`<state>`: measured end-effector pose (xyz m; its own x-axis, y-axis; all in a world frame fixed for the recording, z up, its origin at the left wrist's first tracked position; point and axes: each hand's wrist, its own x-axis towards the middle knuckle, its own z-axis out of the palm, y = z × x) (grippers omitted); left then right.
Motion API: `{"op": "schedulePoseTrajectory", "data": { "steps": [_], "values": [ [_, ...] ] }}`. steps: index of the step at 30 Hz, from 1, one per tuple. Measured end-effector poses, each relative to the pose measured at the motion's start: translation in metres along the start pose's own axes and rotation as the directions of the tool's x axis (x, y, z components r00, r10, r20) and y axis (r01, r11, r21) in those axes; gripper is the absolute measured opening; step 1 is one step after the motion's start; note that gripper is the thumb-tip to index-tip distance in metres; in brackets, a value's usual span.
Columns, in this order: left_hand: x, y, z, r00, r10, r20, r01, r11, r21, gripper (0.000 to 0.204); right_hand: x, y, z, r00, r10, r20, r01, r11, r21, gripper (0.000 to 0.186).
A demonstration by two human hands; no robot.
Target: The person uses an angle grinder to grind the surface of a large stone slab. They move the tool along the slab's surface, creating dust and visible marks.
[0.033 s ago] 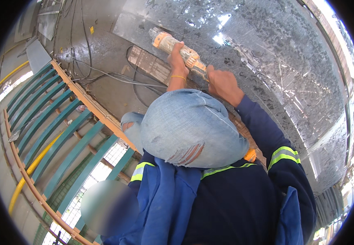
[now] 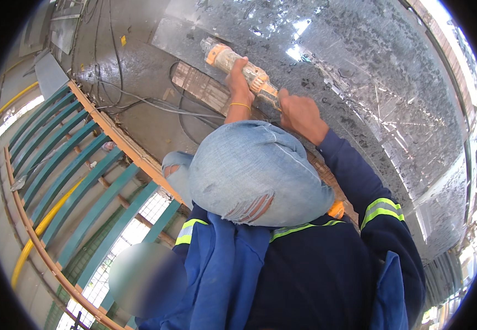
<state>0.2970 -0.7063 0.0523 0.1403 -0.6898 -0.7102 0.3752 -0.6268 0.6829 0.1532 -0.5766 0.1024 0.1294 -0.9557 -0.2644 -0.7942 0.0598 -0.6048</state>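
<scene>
A dusty orange-and-grey angle grinder [image 2: 230, 59] lies slantwise across the far middle, its metal head at the upper left. No disc can be made out on it. My left hand [image 2: 240, 82] is wrapped round the grinder's body, thumb on top, with a thin yellow band at the wrist. At the tapered rear end, my right hand [image 2: 303, 114] is closed with its fingers against the tool; what lies inside that fist is partly hidden. Beneath and beyond the tool is a wet grey slab [image 2: 354, 60] with shiny puddles and pale scratch marks.
A worn wooden plank [image 2: 208, 91] lies along the slab's near side. Loose grey cables [image 2: 156, 103] trail over the wet floor on the left. A rack of green slats [image 2: 92, 165] with an orange frame stands at my left. My jeans-clad knee [image 2: 255, 165] is close below the hands.
</scene>
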Motion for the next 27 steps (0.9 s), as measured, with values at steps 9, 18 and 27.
{"op": "schedulePoseTrajectory", "data": {
  "steps": [9, 18, 27],
  "values": [
    [0.008, 0.001, 0.004, 0.998, 0.067, -0.009, -0.068, 0.994, -0.082, 0.043, 0.008, 0.001, -0.007, 1.000, -0.015, 0.026, 0.014, 0.999, 0.039, 0.023],
    [0.011, 0.008, 0.005, 1.000, 0.008, 0.011, -0.008, 1.000, -0.016, 0.040, 0.018, 0.005, 0.000, 0.999, -0.038, 0.020, 0.037, 0.999, 0.026, 0.022],
    [-0.008, -0.003, 0.008, 1.000, 0.022, -0.015, -0.022, 0.998, -0.055, 0.041, -0.001, 0.003, -0.009, 0.999, -0.005, 0.040, 0.004, 1.000, 0.008, 0.021]
  ]
}}
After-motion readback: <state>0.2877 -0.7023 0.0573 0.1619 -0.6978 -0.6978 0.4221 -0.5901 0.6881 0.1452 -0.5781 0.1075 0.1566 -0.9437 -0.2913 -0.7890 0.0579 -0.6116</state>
